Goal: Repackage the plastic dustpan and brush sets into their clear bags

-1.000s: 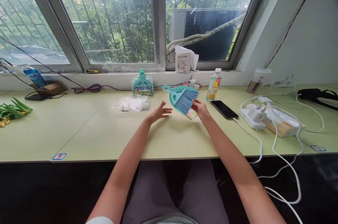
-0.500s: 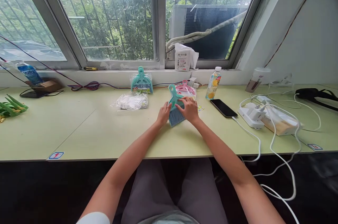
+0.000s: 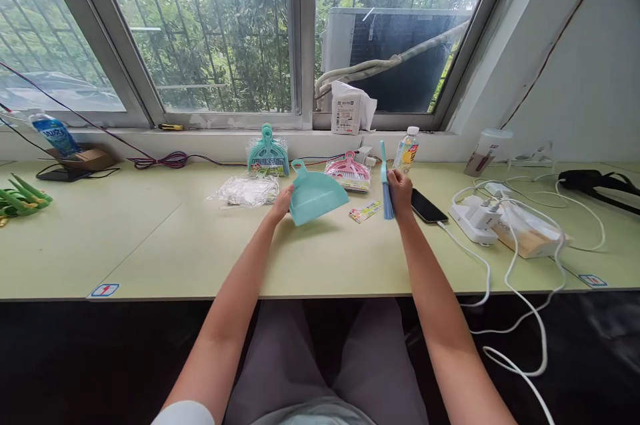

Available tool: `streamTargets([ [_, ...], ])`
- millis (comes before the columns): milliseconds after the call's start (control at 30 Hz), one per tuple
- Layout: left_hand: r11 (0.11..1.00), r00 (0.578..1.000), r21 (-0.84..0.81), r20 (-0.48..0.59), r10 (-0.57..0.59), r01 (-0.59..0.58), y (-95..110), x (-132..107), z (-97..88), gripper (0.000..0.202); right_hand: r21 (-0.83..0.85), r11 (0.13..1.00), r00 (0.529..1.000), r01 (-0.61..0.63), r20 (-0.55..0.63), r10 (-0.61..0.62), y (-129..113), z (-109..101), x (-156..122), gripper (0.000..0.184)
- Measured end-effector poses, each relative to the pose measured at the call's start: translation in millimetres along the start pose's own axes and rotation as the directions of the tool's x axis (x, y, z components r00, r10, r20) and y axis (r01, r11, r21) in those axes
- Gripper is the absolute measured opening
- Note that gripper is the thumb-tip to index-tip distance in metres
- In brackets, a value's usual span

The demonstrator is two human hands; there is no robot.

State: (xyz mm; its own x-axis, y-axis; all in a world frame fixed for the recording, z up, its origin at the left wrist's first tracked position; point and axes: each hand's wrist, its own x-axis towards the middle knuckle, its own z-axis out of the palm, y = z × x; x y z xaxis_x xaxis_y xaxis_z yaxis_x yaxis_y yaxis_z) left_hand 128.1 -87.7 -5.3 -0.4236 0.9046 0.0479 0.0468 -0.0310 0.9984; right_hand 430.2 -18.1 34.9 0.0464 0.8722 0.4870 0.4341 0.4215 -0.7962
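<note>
A teal dustpan (image 3: 317,197) is gripped at its left side by my left hand (image 3: 283,203), raised a little over the table with its scoop facing right. In my right hand (image 3: 401,191) is a small brush (image 3: 387,188) held upright, its blue-grey bristles pointing down. The two pieces are well apart. On the table between them lies a small printed card (image 3: 365,211). Behind them rests a packaged pink dustpan set (image 3: 349,171), and a packaged teal set (image 3: 268,155) leans against the wall below the window.
Crumpled clear plastic packaging (image 3: 245,191) lies left of the dustpan. A drink bottle (image 3: 406,153) and a phone (image 3: 428,206) on a cable are close to my right hand. Farther right are a power strip (image 3: 475,219), looping white cords and a tissue pack (image 3: 533,238).
The brush and dustpan, together before, are now separated. My left hand moved left with the dustpan, my right hand right with the brush. The printed card and pink set are more exposed.
</note>
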Motion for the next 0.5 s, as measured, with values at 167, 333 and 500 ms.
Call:
streamTargets([
  [167,0.968,1.000,0.251,0.031,0.003,-0.011,-10,5,-21.4,0.033,-0.722,0.691,1.000,-0.005,0.007,0.015,41,-14,5,0.033],
  [333,0.900,0.989,0.410,0.024,0.147,-0.144,-17,3,-18.5,0.025,-0.830,0.556,0.970,-0.042,0.099,0.221,61,-5,0,0.031],
  [500,0.898,0.981,0.422,-0.079,0.176,-0.127,-12,-1,-21.3,0.014,-0.828,0.560,0.997,-0.039,0.004,0.075,55,-8,2,0.033],
])
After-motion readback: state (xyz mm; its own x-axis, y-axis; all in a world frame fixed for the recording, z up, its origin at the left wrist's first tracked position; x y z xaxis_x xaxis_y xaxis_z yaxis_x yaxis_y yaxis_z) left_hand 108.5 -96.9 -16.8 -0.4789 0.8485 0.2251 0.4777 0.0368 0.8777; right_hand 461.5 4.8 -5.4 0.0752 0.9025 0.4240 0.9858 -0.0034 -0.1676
